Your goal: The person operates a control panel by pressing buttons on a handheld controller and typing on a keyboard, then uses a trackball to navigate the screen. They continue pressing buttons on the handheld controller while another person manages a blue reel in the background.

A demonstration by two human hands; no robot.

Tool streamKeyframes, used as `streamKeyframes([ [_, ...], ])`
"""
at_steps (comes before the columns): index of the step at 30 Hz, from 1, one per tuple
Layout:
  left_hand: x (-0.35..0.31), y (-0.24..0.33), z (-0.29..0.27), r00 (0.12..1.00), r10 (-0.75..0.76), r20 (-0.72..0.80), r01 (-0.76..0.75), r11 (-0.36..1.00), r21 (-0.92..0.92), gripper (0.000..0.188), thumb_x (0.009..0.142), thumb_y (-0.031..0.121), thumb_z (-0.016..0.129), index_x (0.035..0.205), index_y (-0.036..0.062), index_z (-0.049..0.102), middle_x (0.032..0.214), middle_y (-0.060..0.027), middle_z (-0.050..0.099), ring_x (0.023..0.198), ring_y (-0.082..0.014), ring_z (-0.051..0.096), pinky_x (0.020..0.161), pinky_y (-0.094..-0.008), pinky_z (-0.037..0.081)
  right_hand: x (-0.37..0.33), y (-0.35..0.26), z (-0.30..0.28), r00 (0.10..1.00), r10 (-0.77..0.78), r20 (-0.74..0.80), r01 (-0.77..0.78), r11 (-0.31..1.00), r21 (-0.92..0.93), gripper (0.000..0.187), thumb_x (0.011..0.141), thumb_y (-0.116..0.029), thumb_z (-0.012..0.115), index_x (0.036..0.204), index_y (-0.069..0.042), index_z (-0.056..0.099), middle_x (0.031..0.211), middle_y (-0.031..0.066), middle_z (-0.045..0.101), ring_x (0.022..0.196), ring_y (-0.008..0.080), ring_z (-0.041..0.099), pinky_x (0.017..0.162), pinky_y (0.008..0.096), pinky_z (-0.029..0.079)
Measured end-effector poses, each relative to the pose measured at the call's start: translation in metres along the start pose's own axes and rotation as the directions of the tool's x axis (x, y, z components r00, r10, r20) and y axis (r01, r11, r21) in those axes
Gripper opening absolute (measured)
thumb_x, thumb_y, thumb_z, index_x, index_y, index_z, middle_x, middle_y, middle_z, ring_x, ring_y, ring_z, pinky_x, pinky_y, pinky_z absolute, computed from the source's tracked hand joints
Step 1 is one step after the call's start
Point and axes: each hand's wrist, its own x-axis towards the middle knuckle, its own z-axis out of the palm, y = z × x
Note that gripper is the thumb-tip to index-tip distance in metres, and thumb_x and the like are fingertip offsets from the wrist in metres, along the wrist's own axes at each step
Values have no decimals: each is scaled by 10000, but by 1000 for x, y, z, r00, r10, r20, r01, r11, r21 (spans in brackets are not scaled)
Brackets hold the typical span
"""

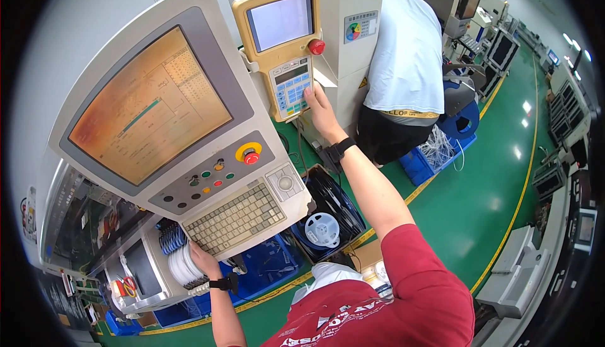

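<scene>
Hands are spread across two controls of one machine. The right hand reaches up to a yellow handheld pendant hanging on the pale cabinet, its fingers stretched out and the fingertips on the keypad's lower right corner; it grips nothing. The pendant stands with its long axis near upright, screen at the top, keypad below, a red stop button on its right side, its face turned toward the wearer.

The left hand sits at the lower front edge of the grey console's keyboard, fingers curled under the rim; whether it grasps the edge or only rests there I cannot tell, since the console hides the fingertips. The console's big amber screen tilts toward the viewer, its text too blurred to read.

Below, white reels lie in a dark bin. Another person in a white shirt bends into the machine behind, head cut off from sight.
</scene>
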Motion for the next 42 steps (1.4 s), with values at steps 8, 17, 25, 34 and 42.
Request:
streamKeyframes([
  [8,-2,11,5,1000,11,-11,-12,1000,-26,543,1060,376,306,1143,-101,550,1067,-150,634,932,-212,573,866,-311,440,1,3,-3,1000,-5,11,6,1000,-24,314,1046,-300,422,1208,-39,489,1049,18,567,989,91,504,920,273,415],
  [17,-2,6,3,999,18,-32,-18,1000,9,534,1058,367,311,1126,-103,553,1039,-161,636,910,-223,574,849,-319,442,0,-3,-4,999,-5,33,5,1000,-13,334,1042,-306,432,1216,-26,482,1086,40,571,1030,91,499,946,278,412],
  [25,2,-5,-3,1000,17,-16,-18,999,-36,512,1058,337,314,1113,-105,568,1017,-167,643,904,-230,575,845,-323,439,17,-53,-33,942,131,310,97,775,-624,565,839,-125,733,1306,-10,437,1097,128,627,1016,214,598,938,338,463],
  [34,-1,6,2,1000,18,-6,-18,1000,-17,518,1058,336,319,1140,-120,551,1043,-183,643,917,-249,577,862,-331,431,20,-48,-45,924,177,338,115,715,-690,642,834,-106,734,1375,-66,391,1184,115,604,1061,223,593,966,354,455],
  [42,1,3,-2,1000,29,-1,-29,1000,8,528,1058,347,319,1144,-117,556,1041,-176,646,920,-242,579,860,-329,436,18,-46,-43,924,188,334,30,833,-552,679,847,-49,707,1426,-92,356,1226,91,594,1140,214,573,981,368,460],
])
